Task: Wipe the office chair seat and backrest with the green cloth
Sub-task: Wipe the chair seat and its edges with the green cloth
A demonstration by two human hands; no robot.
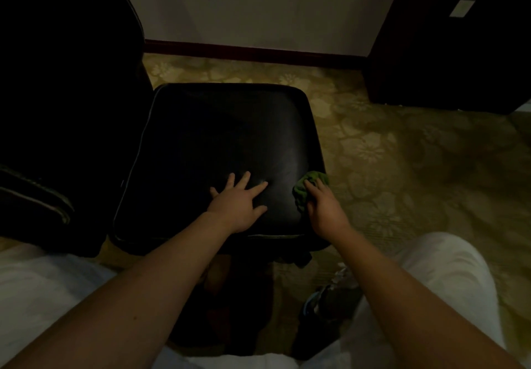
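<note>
One black leather chair seat (218,139) under a flat, open-fingered left hand (238,205); right hand (324,210) gripping crumpled green cloth (311,179).

The seat (218,139) in front of you looks like black leather or an imitation of it. It is smooth, with a weak sheen near its right side, and a thin paler piping runs along its edge. The green cloth (300,193) in your right hand (324,210) is a soft, matt fabric, crumpled into folds. The backrest (66,52) at the left is too dark to judge. The carpet (402,153) is a matt textile with a flower pattern. The wall (258,4) is plain and matt. The skirting board (253,51) is dark red, but its material is not clear. Your trousers (448,276) are of white, matt cloth.
</note>
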